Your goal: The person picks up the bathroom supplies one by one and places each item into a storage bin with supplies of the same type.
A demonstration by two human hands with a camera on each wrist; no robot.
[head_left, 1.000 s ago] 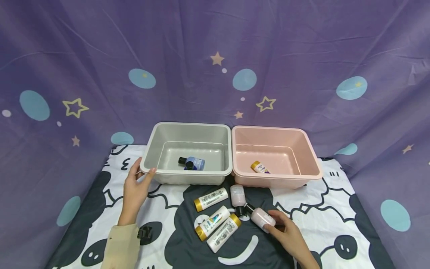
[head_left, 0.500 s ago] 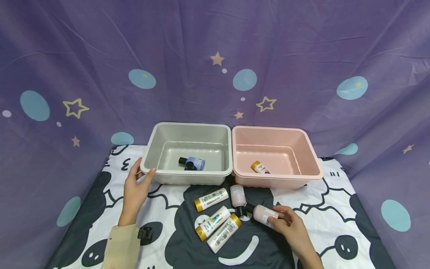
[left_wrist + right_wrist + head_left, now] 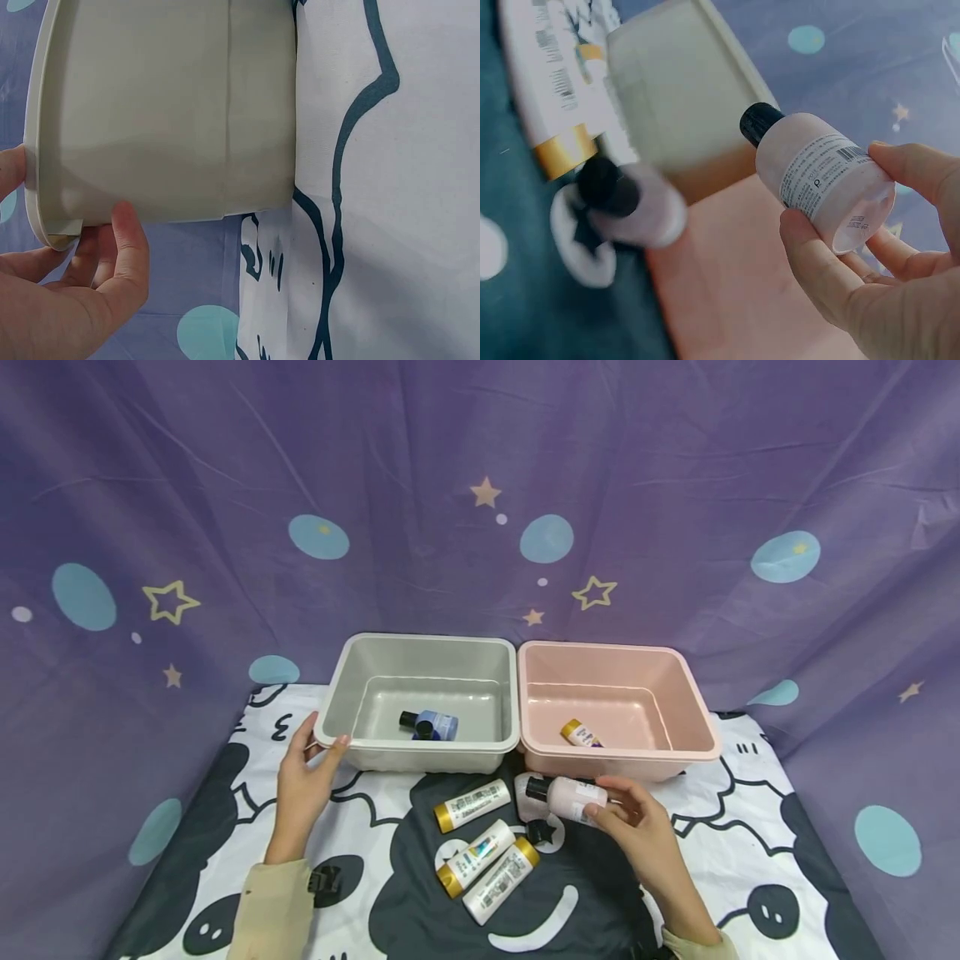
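My right hand (image 3: 637,831) grips a pale pink bottle (image 3: 821,180) with a black cap by its base end, raised over the cloth. In the head view the bottle lies sideways, its cap to the left, partly covering a second pink bottle (image 3: 527,808) that lies on the cloth. My left hand (image 3: 306,789) holds the front left corner of the grey-green bin (image 3: 427,756), thumb at the front rim and fingers at the side. Several white tubes with gold caps lie left of the bottles, among them an upper tube (image 3: 474,803) and a lower tube (image 3: 498,883).
Against the grey-green bin's right side stands a pink bin (image 3: 622,763) with a gold-capped tube (image 3: 580,733) inside. Blue bottles (image 3: 442,725) with black caps lie in the grey-green bin. A purple curtain (image 3: 435,443) hangs behind, and a patterned cloth (image 3: 375,827) covers the table.
My right hand has lifted the pink bottle off the cloth and carried it up toward the bins, turning it more level. The left hand stays at the bin's corner.
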